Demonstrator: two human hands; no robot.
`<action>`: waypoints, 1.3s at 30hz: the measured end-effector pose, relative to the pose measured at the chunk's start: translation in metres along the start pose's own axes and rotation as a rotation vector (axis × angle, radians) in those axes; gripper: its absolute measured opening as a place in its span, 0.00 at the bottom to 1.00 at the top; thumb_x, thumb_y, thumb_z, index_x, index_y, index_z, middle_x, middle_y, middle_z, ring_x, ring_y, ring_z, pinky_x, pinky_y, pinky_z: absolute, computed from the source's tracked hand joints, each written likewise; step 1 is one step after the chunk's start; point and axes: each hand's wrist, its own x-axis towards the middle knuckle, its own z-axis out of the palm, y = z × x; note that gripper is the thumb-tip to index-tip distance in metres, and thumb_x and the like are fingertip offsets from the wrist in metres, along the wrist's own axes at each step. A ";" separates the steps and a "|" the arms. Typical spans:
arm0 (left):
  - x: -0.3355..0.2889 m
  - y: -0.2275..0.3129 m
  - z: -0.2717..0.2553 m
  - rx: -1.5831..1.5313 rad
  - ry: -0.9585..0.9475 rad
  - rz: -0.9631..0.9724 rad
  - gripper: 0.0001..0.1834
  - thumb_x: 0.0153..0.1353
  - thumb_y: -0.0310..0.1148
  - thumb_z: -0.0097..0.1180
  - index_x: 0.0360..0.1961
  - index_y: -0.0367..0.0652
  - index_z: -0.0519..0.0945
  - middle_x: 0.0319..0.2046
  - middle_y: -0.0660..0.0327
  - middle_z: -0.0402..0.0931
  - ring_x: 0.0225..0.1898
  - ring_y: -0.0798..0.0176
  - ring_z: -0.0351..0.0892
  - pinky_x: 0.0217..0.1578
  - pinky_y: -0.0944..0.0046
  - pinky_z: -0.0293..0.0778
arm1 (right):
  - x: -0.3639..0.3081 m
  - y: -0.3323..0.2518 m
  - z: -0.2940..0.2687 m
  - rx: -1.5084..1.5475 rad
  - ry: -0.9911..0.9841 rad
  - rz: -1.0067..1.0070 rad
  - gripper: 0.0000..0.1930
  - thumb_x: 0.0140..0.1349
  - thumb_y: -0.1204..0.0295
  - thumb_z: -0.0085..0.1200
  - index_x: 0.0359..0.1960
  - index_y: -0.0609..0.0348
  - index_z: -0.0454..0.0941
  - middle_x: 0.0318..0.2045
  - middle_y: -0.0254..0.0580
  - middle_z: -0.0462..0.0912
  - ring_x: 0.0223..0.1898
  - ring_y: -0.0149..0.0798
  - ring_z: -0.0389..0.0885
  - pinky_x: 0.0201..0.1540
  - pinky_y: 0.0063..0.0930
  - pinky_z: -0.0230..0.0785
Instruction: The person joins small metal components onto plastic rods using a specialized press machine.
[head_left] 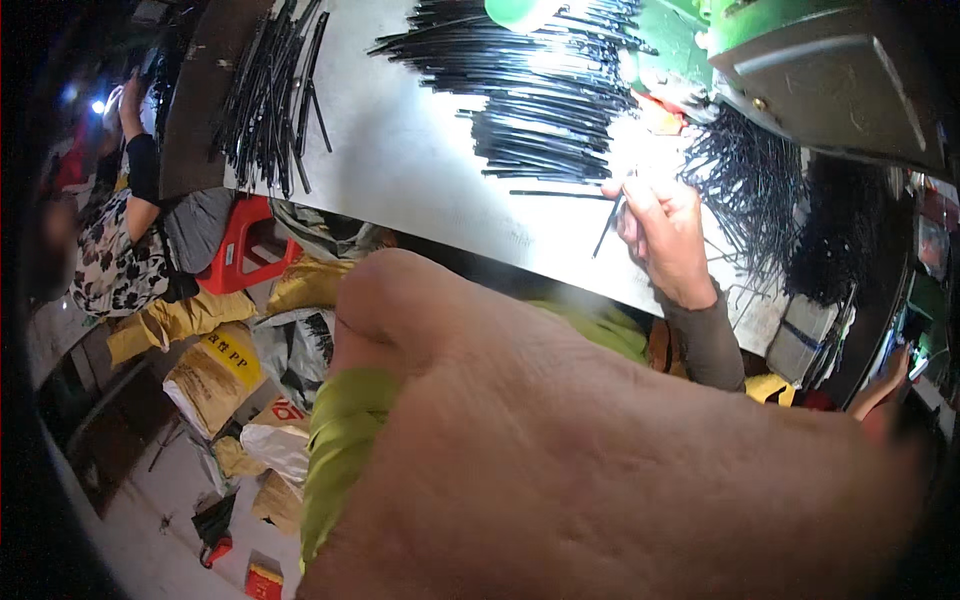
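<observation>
Where the light is brightest over the work, the right hand [672,235] has its thumb and forefinger drawn together in a pinch, with a slim black rod [605,232] slanting down and to the left from the fingertips. Glare washes out the exact contact, though the rod appears gripped near its upper end. It looks very light, fairly stiff but likely to flex if held by one end, and its glossy surface may roll or slip between dry fingers; a pinch nearer the middle would steady it better. The left hand [600,460], as it seems to be, looms blurred and close to the camera; I cannot tell how far its fingers are spread or whether it holds anything.

Just beside the pinch, a single black rod [560,193] lies flat on the white tabletop [400,160], easiest to lift by its free left end. Beyond it are a stack of black rods [545,135], roughly parallel and apt to slide over one another, and, to the right, a tangled heap of thin black strands [745,170], probably softer and prone to snagging. Farther out, a loose bundle of black rods [268,105] lies near the table's left end, and green machinery [775,35] stands at the upper right.
</observation>
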 end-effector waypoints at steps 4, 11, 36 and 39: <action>0.008 -0.012 -0.013 -0.084 -0.075 0.135 0.35 0.52 0.42 0.65 0.56 0.33 0.68 0.50 0.51 0.73 0.45 0.57 0.78 0.47 0.56 0.71 | 0.004 0.007 -0.001 0.009 -0.011 -0.018 0.13 0.65 0.69 0.48 0.32 0.69 0.78 0.12 0.30 0.71 0.10 0.18 0.60 0.13 0.12 0.50; 0.025 -0.034 -0.023 -0.282 -0.241 0.330 0.37 0.53 0.43 0.64 0.57 0.31 0.66 0.52 0.50 0.72 0.44 0.56 0.78 0.48 0.54 0.71 | 0.007 0.001 0.003 -0.007 -0.040 -0.035 0.14 0.66 0.68 0.47 0.31 0.68 0.78 0.12 0.29 0.71 0.11 0.18 0.61 0.13 0.11 0.51; -0.003 -0.093 -0.234 1.717 0.800 0.231 0.08 0.53 0.26 0.57 0.35 0.41 0.80 0.32 0.57 0.75 0.35 0.56 0.72 0.40 0.59 0.69 | -0.001 0.028 -0.025 -0.265 0.081 -0.522 0.09 0.56 0.82 0.55 0.39 0.65 0.74 0.21 0.33 0.75 0.19 0.24 0.73 0.21 0.17 0.65; -0.001 -0.094 -0.222 1.891 0.602 0.477 0.09 0.55 0.23 0.56 0.38 0.38 0.78 0.32 0.54 0.77 0.31 0.58 0.79 0.34 0.65 0.75 | -0.009 0.015 -0.019 0.144 0.069 -0.273 0.09 0.55 0.85 0.53 0.39 0.68 0.72 0.23 0.36 0.76 0.23 0.26 0.76 0.24 0.19 0.70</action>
